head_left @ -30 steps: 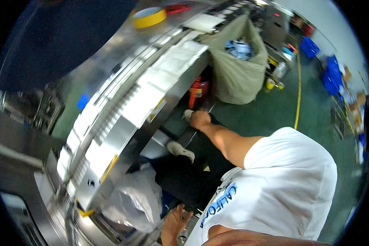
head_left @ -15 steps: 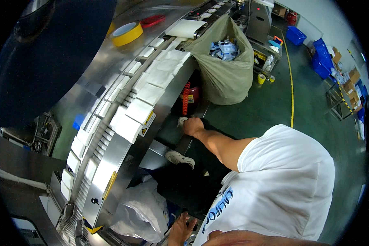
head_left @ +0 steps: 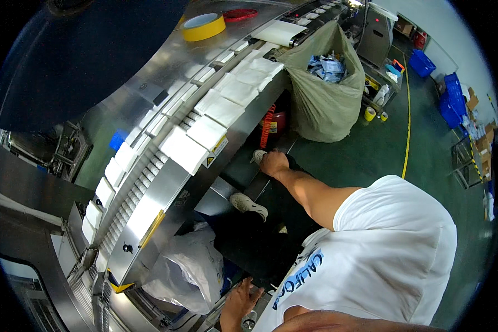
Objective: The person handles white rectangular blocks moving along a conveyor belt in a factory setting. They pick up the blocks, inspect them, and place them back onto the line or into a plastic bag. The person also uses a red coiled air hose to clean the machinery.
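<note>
The right hand [head_left: 273,163] reaches far forward on a straight arm, fingers curled downward, while the left hand [head_left: 239,301] rests low with fingers spread.

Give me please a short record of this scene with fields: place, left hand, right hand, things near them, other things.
place: steel conveyor machine carrying white flat packs
left hand: low beside the machine, fingers spread, next to a white plastic bag
right hand: arm stretched out, resting at the machine's lower ledge, grip unclear
near them: white shoe, orange coiled hose
other things: big open sack, yellow tape roll
</note>
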Demonstrator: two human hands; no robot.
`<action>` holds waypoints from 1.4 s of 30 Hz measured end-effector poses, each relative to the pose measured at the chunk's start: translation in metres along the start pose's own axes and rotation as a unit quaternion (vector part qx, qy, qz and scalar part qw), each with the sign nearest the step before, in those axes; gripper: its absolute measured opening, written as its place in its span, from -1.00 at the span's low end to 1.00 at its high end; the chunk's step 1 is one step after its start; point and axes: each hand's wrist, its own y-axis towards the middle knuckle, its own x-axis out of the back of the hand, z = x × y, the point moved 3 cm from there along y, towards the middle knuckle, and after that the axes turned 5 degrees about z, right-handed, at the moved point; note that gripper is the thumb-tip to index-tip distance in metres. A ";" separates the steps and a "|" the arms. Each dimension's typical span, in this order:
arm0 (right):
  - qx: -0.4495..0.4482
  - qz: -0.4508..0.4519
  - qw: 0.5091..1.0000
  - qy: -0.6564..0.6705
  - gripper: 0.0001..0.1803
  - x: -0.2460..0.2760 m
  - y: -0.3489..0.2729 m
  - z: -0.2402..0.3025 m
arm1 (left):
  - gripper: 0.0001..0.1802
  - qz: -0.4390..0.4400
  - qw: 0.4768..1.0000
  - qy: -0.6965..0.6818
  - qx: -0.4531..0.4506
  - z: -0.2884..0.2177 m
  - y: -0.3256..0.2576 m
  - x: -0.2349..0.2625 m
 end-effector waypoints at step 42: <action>0.008 0.018 0.999 -0.045 -0.53 0.005 -0.001 0.002 | -0.27 -0.036 0.998 0.038 -0.039 -0.002 0.002 0.004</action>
